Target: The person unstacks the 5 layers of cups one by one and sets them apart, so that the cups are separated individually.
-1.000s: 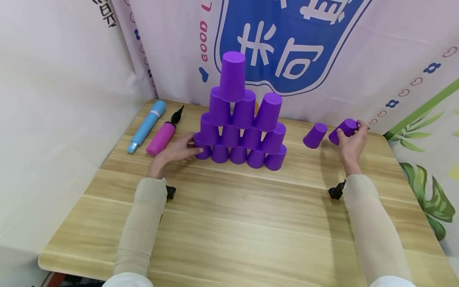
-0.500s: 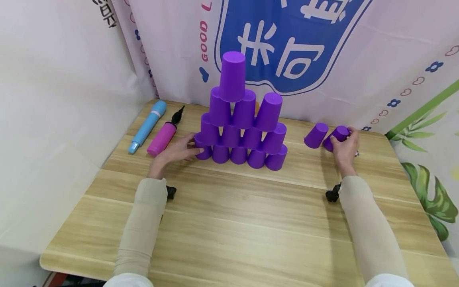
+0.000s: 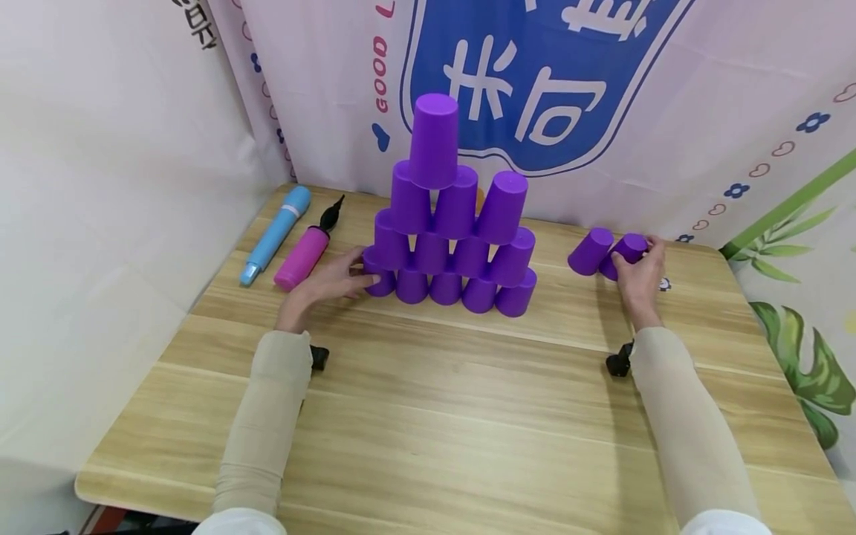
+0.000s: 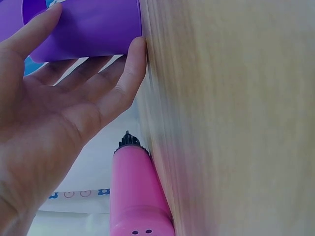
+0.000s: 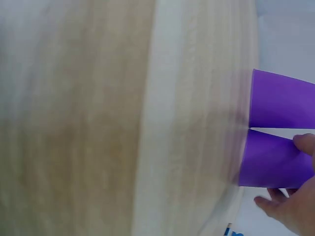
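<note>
Upside-down purple cups form a tiered pyramid at the back middle of the table, with a single cup on top. My left hand holds the leftmost bottom cup, thumb on one side and fingers along the other. Over at the right, my right hand grips another upside-down cup between thumb and fingers. That cup stands rim-down on the table, its rim right at the rim of a neighbouring cup. The third tier has a cup on its right side with nothing stacked over it.
A pink hand pump with a black nozzle lies left of the pyramid, close to my left hand. Beside it lies a blue pump-like tube. A printed cloth hangs behind the wooden table.
My right hand has slid its cup leftward along the table until it stands beside the neighbouring cup. The left hand and the pyramid have kept their places.
</note>
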Demonstrator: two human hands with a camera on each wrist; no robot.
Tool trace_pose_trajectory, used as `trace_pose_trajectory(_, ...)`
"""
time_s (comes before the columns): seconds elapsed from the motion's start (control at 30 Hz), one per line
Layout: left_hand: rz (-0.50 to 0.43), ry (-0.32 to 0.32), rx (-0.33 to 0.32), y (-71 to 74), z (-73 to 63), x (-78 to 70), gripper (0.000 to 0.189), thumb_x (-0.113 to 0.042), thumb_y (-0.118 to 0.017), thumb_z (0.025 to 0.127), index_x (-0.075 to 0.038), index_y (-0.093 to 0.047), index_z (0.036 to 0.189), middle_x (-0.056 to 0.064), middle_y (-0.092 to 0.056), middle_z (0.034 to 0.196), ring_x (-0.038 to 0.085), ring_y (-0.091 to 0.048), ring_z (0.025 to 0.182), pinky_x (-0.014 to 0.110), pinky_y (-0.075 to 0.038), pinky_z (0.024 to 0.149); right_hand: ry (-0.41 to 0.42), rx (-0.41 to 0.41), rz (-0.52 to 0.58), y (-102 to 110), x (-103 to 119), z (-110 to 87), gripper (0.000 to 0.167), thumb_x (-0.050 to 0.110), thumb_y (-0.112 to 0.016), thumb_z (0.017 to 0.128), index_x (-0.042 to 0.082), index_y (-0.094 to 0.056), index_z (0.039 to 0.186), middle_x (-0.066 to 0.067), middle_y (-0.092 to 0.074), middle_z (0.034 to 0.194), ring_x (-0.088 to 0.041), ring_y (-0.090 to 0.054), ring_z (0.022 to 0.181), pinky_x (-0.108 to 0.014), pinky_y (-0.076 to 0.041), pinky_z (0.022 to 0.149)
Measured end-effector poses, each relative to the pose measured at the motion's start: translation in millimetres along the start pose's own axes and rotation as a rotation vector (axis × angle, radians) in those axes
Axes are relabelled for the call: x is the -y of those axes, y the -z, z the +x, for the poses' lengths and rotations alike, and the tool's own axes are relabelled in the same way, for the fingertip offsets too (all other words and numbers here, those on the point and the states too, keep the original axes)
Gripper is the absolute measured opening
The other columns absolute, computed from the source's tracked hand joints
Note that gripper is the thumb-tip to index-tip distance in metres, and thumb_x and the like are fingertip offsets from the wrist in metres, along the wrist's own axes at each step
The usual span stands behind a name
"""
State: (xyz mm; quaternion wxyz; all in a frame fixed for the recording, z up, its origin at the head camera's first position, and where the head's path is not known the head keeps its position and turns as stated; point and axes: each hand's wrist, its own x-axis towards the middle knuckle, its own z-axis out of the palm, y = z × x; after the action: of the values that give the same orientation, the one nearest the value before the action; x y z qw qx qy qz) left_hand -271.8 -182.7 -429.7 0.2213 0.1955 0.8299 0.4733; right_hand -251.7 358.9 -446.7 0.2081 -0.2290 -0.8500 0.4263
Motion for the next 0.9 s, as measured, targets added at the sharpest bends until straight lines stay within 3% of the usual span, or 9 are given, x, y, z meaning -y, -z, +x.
trace_pose_trajectory(0.23,0.001,-0.004,0.009,0.8,0.8,-2.4,0.067,-0.028,-0.061,0.096,-0.009,-0.026,0.149,0.02,-0.043,0.142,0.035,-0.05,0.121,0.044,-0.056,0.082,0.024,-0.048,0.046,4.6,13.2,-2.2,0.064,0.026,-0.056,0.095,0.013,-0.023,0.149,-0.01,-0.034,0.147,-0.02,-0.036,0.134,-0.025,-0.027,0.112)
trace_pose_trajectory(0.4,-0.006,-0.003,0.014,0.6,0.9,-0.7,0.067,-0.029,-0.061,0.096,-0.01,-0.026,0.15,0.019,-0.042,0.142,0.035,-0.049,0.122,0.046,-0.055,0.084,0.179,-0.151,0.083,7.4,43.4,-10.1,0.052,0.025,-0.052,0.098,0.013,-0.034,0.144,-0.005,-0.038,0.145,-0.01,-0.033,0.134,-0.017,-0.021,0.111)
trace_pose_trajectory(0.63,-0.019,0.009,0.02,0.9,0.3,1.8,0.068,-0.032,-0.061,0.096,-0.012,-0.025,0.15,0.018,-0.041,0.144,0.035,-0.048,0.123,0.046,-0.053,0.087,0.476,-0.163,0.254,7.5,119.7,-37.7,0.039,0.024,-0.05,0.1,0.011,-0.045,0.137,0.001,-0.047,0.137,-0.003,-0.037,0.128,-0.016,-0.024,0.109)
trace_pose_trajectory(0.9,-0.019,0.012,0.022,0.4,1.5,1.3,0.068,-0.032,-0.06,0.096,-0.012,-0.025,0.15,0.018,-0.042,0.143,0.035,-0.05,0.121,0.046,-0.054,0.086,0.637,0.037,0.515,19.4,235.3,-104.2,0.038,0.011,-0.051,0.098,0.0,-0.045,0.133,-0.01,-0.053,0.128,-0.018,-0.049,0.122,-0.029,-0.036,0.108)
